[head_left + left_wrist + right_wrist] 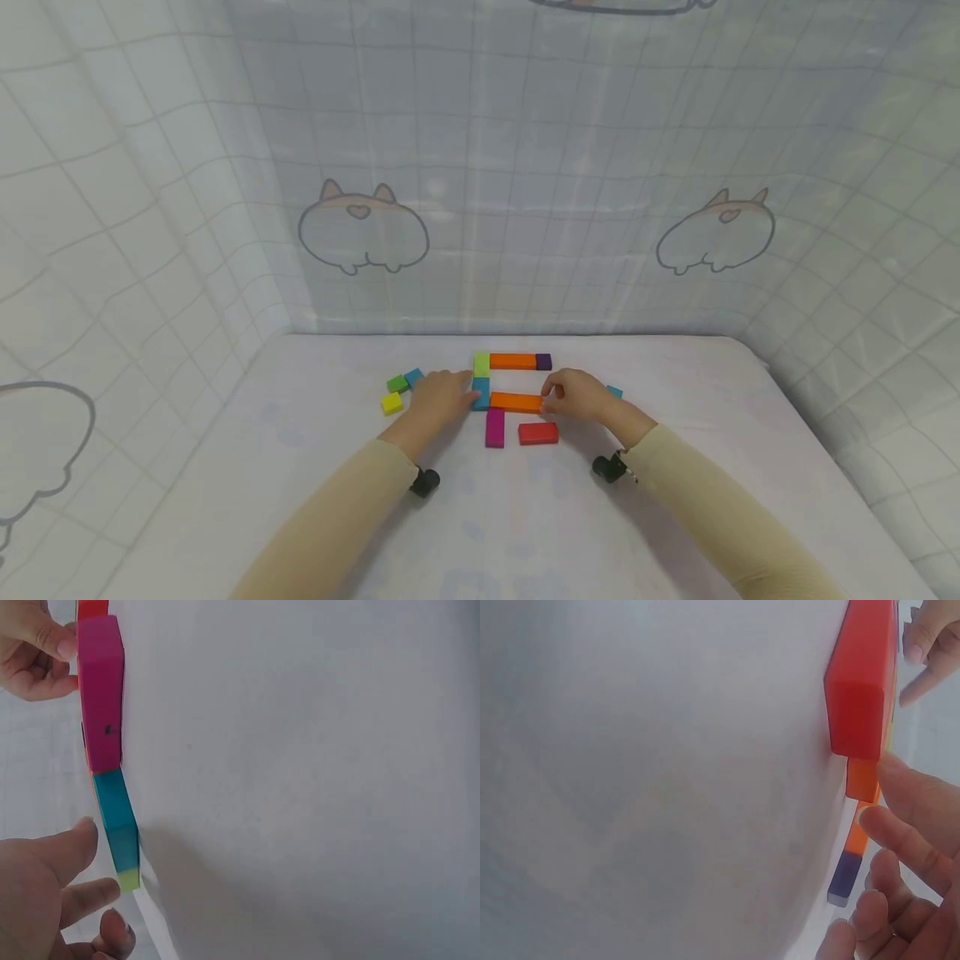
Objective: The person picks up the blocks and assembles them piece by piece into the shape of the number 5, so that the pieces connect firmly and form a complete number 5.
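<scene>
My left hand (pixel 441 398) reaches in from the left, index finger straight toward the lime block (pixel 482 364), thumb at the blue block (pixel 482 393) just below it. Together these two blocks form an upright column. From the blue block an orange block (pixel 516 402) runs rightward, and my right hand (pixel 577 395) has thumb and index finger about its right end. The right wrist view shows that orange end (pixel 861 778) between the two fingertips. Higher up, another orange block (pixel 513 362) extends from the lime block to a dark purple block (pixel 543 362).
Nearer to me lie a magenta block (pixel 495 428) and a red block (pixel 537 433). Green (pixel 397 383), yellow (pixel 392 403) and blue (pixel 414 378) blocks sit left of my left hand. Another blue block (pixel 615 391) is partly hidden behind my right hand. A patterned curtain (pixel 510 250) backs the white table (pixel 480 525).
</scene>
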A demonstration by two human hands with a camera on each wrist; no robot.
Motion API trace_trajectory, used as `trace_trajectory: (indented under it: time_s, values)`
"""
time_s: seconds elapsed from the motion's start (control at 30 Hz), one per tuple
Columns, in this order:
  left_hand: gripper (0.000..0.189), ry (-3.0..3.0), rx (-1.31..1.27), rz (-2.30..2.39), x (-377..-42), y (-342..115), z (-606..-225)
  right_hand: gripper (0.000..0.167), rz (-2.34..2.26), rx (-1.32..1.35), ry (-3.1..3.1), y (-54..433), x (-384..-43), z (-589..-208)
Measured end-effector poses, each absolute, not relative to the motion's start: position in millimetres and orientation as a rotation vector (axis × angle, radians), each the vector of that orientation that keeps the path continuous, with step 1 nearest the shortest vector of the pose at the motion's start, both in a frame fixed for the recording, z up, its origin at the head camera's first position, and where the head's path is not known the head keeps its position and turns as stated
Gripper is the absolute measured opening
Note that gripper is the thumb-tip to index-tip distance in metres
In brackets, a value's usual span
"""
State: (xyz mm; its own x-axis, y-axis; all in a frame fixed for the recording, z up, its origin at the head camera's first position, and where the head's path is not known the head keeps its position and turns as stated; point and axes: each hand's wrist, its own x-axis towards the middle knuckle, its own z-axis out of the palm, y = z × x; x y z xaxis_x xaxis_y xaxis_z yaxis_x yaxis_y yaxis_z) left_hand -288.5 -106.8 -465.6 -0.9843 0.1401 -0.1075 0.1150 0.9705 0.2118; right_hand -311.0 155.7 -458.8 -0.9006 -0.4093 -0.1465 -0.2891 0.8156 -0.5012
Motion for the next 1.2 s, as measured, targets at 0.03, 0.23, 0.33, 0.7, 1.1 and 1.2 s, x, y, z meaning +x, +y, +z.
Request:
trace_trajectory:
  time_s: [0.03,0.23,0.33,0.7,1.1,1.2]
  values:
    - [0.059,2.998,0.195,0.306,-287.2,-106.3,-465.8,0.02,-0.703,-0.537,2.753,155.6,-310.5,-458.4]
    - [0.062,3.011,0.199,0.277,-286.3,-104.2,-470.9,0.019,-0.71,-0.534,2.754,154.8,-309.4,-459.7]
    - [0.063,3.011,0.189,0.268,-285.5,-103.3,-472.7,0.019,-0.712,-0.56,2.756,154.9,-307.9,-460.0]
    - [0.06,3.036,0.197,0.247,-279.9,-99.0,-473.8,0.02,-0.702,-0.582,2.761,153.9,-305.2,-459.2]
    - [0.061,3.055,0.215,0.244,-282.3,-98.4,-476.3,0.023,-0.691,-0.557,2.779,152.5,-307.0,-461.6]
    - [0.061,3.057,0.224,0.254,-284.7,-98.8,-474.5,0.024,-0.691,-0.553,2.786,152.6,-307.9,-462.2]
